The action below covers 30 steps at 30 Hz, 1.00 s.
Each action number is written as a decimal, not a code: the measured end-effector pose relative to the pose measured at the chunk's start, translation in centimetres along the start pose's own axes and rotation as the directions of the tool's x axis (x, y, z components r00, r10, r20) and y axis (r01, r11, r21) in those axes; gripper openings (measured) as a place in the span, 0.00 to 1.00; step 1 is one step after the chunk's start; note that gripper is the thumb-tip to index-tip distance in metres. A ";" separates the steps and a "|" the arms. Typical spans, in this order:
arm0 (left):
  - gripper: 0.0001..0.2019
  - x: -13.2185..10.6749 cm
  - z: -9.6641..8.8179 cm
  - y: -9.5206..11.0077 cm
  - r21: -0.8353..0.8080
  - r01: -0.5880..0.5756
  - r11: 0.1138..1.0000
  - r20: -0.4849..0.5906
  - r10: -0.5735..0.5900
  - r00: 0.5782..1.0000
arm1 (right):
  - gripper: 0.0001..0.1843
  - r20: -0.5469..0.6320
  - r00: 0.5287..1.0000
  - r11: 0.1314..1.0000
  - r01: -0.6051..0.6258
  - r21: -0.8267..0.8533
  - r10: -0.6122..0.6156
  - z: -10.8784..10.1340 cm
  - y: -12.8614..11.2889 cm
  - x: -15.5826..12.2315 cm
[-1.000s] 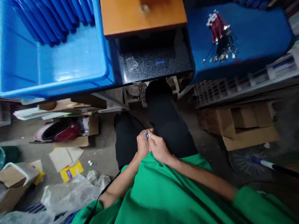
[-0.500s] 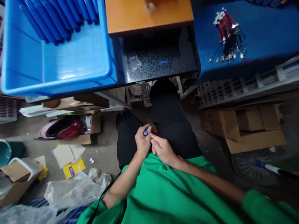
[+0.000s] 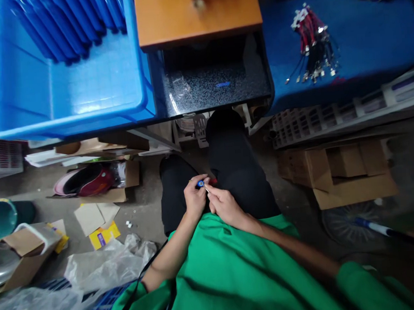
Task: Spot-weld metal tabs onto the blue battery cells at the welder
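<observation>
Over my lap, my left hand is closed around a blue-wrapped cylindrical battery, its round end facing up toward me. Most of the battery's length is hidden by the fingers and the angle. Pinched in my right hand is a thin, shiny metal piece, whose tip is at the battery's end. It is too small to tell its exact kind. A bit of red shows just beyond the fingertips, against the dark trousers.
Long blue wrapped tubes lie in a blue bin. Beside it are an orange drawer unit and a bundle of red and black leads on a blue surface. Cardboard boxes and a helmet are below.
The view has shifted slightly. The battery's end has tilted a little in my left hand, and the thin metal piece in my right hand now shows more clearly against it.
</observation>
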<state>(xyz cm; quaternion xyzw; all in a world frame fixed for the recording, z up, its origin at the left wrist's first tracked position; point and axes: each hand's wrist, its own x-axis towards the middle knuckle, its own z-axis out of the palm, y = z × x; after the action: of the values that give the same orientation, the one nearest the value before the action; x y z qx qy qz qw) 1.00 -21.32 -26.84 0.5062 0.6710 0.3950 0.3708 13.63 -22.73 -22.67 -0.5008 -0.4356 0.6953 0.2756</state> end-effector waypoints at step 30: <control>0.08 0.3 -0.1 0.4 0.064 -0.092 0.994 0.003 0.092 0.996 | 0.26 0.024 1.000 1.000 -0.013 0.020 0.012 0.0 -0.3 0.3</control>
<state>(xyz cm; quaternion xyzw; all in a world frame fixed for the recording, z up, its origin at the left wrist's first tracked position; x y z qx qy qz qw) 0.98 -20.94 -26.45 0.5482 0.6593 0.3899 0.3358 13.52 -22.36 -22.57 -0.4925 -0.4288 0.7073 0.2709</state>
